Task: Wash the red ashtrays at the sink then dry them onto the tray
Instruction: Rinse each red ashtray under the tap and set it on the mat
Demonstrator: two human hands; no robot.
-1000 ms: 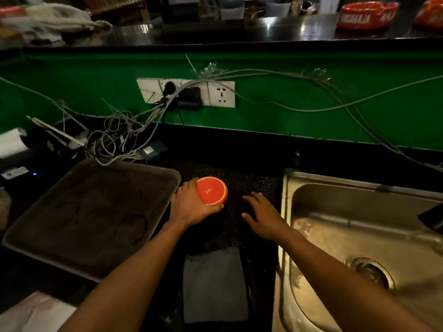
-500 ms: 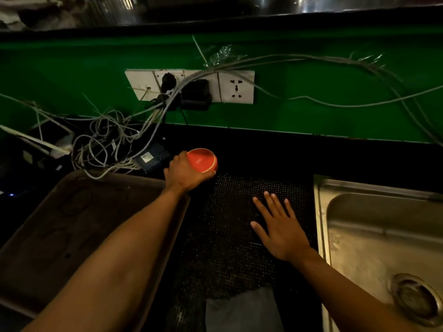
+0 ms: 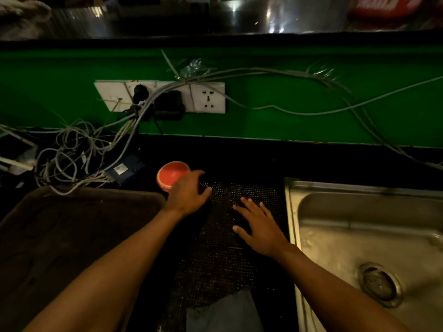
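My left hand (image 3: pixel 188 194) grips a small round red ashtray (image 3: pixel 170 173), tilted with one flat face toward me, just past the far right corner of the dark brown tray (image 3: pixel 72 226). My right hand (image 3: pixel 260 225) lies flat with fingers spread on the black mesh mat (image 3: pixel 223 255), holding nothing. The steel sink (image 3: pixel 369 238) is on the right, its drain (image 3: pixel 380 283) near the bottom. Another red ashtray (image 3: pixel 393 6) sits on the upper bar counter at top right, blurred.
A tangle of grey cables (image 3: pixel 79 152) and a blue adapter (image 3: pixel 124 168) lie behind the tray. A white socket strip (image 3: pixel 163 95) is on the green wall (image 3: pixel 287 104). A grey cloth (image 3: pixel 223 312) lies at the mat's near edge.
The ashtray in my left hand has turned and shifted left toward the tray's far corner. My right hand stays flat on the mat. The view has tilted up slightly.
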